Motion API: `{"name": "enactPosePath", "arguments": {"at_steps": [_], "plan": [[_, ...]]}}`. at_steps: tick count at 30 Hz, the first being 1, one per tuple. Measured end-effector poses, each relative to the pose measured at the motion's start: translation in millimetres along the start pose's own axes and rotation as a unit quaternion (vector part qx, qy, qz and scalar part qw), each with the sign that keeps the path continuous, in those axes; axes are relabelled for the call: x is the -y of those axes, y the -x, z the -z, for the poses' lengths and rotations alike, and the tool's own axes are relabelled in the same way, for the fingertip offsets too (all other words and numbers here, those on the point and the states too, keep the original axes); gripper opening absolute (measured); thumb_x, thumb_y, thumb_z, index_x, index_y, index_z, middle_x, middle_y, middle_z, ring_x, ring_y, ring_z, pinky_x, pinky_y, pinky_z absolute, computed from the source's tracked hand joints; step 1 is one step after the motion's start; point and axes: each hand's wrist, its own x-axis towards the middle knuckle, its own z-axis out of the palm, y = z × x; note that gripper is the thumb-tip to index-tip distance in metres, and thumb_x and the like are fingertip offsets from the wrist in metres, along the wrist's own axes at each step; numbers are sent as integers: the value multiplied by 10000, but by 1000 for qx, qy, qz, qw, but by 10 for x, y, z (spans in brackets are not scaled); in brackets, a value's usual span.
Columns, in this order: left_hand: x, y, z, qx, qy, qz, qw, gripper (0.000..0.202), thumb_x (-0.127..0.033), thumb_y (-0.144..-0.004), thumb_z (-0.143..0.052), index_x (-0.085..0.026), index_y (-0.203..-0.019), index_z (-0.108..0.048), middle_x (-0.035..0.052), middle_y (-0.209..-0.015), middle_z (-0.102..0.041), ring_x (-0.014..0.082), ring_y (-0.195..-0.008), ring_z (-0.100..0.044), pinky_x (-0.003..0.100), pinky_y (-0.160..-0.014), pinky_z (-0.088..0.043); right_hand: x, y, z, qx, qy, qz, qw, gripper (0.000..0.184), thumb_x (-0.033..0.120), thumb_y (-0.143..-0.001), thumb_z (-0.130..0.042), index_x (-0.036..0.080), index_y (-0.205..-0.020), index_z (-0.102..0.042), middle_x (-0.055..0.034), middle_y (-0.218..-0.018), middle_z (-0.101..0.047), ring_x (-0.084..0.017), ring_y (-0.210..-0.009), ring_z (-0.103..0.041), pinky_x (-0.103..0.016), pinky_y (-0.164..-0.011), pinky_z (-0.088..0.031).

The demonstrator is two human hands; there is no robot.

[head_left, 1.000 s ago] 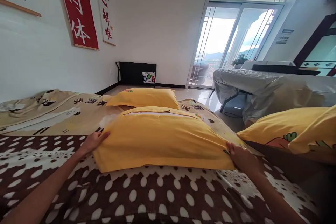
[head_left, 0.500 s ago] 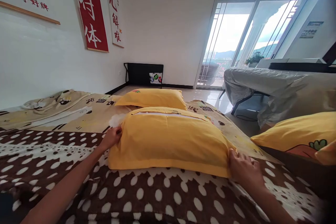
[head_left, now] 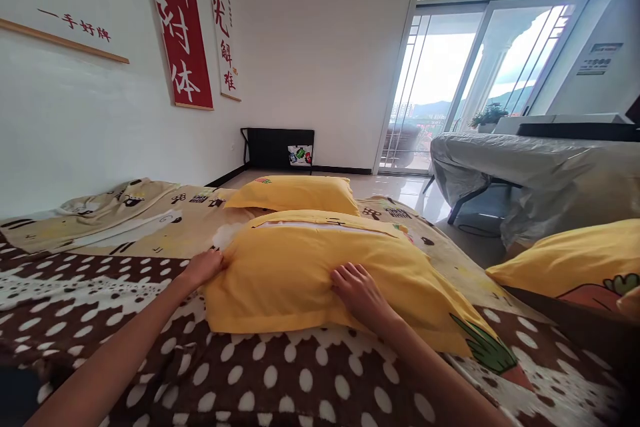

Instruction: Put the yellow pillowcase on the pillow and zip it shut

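Observation:
A plump yellow pillow (head_left: 285, 280) lies on the bed in front of me, with a long slit along its far top edge showing white inside. My left hand (head_left: 205, 267) is closed on the pillow's left end. Near the middle of its front, my right hand (head_left: 357, 290) has bent fingers sunk into the yellow cover, and creases run out from them. The fingertips of both hands are partly hidden by the fabric. Toward the right, the cover lies flatter and shows a printed carrot (head_left: 487, 343). White fluffy material (head_left: 227, 233) sits beside the pillow's far left corner.
A second yellow pillow (head_left: 295, 193) lies just beyond. Another yellow pillow (head_left: 565, 253) is at the right. The bed has a brown blanket with white dots (head_left: 270, 377) and a beige patterned part (head_left: 150, 220). A plastic-covered table (head_left: 500, 153) stands by the glass doors.
My right hand has left the pillow's right end and moved left to its middle. The right end now spreads out flatter, exposing the carrot print. My left hand stays at the left end.

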Motion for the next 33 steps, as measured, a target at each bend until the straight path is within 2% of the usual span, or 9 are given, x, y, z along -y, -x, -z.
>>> {"name": "enactPosePath", "arguments": {"at_steps": [4, 7, 11, 15, 18, 22, 25, 30, 33], "plan": [[9, 47, 241, -25, 18, -46, 998, 274, -226, -812, -421, -117, -785, -671, 163, -860, -650, 272, -844, -597, 303, -702, -378, -129, -18, 176, 88, -40, 48, 994, 163, 207, -922, -472, 168, -810, -583, -26, -825, -631, -159, -782, -557, -289, -702, -336], [23, -19, 554, -50, 76, -77, 993, 355, -378, -842, -378, -176, -747, -653, 86, -764, -628, 212, -736, -563, 261, -622, -329, -124, -21, 263, 137, -38, 69, 987, 201, 171, -925, -445, 158, -805, -605, -35, -815, -644, -154, -775, -579, -284, -665, -329], [-5, -163, 822, -64, 173, -112, 976, 458, -532, -805, -347, -164, -573, -489, 21, -560, -463, 129, -540, -423, 231, -526, -274, 43, 25, 175, 185, 20, 108, 977, 181, 83, -866, -465, 141, -836, -634, -65, -810, -653, -188, -766, -595, -313, -622, -327], [-36, -239, 841, -148, 234, -87, 957, 491, -543, -835, -213, -169, -610, -440, 20, -575, -438, 127, -548, -402, 231, -551, -307, 146, 151, 166, 211, 57, 124, 968, 195, 66, -842, -469, 143, -802, -642, -73, -770, -651, -193, -716, -589, -321, -598, -327], [-75, -205, 766, -215, 227, -56, 948, 435, -486, -832, -268, -164, -636, -484, 61, -633, -521, 167, -630, -457, 268, -626, -313, 80, 271, 301, 192, 23, 136, 972, 184, 46, -811, -484, 158, -807, -630, -48, -775, -649, -176, -737, -588, -300, -630, -347], [-261, 46, 663, -221, 211, -116, 945, 374, -442, -848, -353, -163, -695, -550, 73, -744, -597, 191, -739, -505, 290, -712, -323, -91, 287, 503, 222, -42, 105, 969, 179, 33, -761, -500, 166, -753, -619, -31, -765, -649, -159, -723, -585, -264, -626, -339], [-440, 336, 667, -178, 278, -197, 923, 412, -450, -892, -342, -157, -643, -489, 31, -683, -541, 140, -675, -475, 250, -659, -337, -185, 6, 662, 233, -158, 71, 957, 147, 167, -825, -518, 180, -717, -617, -10, -721, -637, -130, -646, -552, -239, -590, -324], [-623, 664, 809, -116, 456, -200, 859, 462, -527, -866, -401, -159, -585, -395, -16, -558, -392, 94, -544, -358, 216, -522, -301, 23, -866, 740, -37, -268, -68, 960, 308, 404, -904, -441, 170, -1028, -598, -78, -1020, -624, -173, -920, -536, -281, -798, -365], [-636, 728, 810, -97, 497, -170, 845, 460, -550, -838, -437, -157, -600, -439, -17, -541, -405, 95, -525, -367, 209, -486, -290, 362, -1238, 595, 38, -297, -73, 951, 359, 476, -883, -442, 162, -922, -612, -70, -906, -632, -168, -811, -532, -262, -694, -347]]}}
